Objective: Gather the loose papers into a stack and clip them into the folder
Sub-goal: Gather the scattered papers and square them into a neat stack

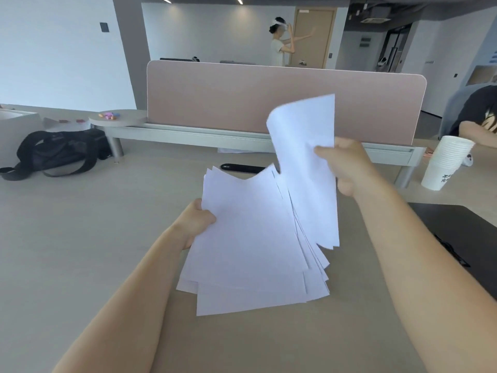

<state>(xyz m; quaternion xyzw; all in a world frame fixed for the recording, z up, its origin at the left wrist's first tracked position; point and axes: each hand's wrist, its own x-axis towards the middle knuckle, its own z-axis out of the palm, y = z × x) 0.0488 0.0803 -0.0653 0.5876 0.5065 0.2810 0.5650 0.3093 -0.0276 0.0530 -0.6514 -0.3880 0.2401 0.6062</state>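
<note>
Fanned white paper stack held above the desk, uneven edges. My left hand grips its left edge, thumb on top. My right hand pinches a separate curled sheet, raised just right of the stack. Black folder lies far right.

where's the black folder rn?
Head view, right edge: the flat black folder lies on the beige table, just right of the right forearm, nearer the camera than the stack of white paper cups.

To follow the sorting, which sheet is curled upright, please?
The sheet in the right hand; the rest form a fanned stack in the left hand.
</note>
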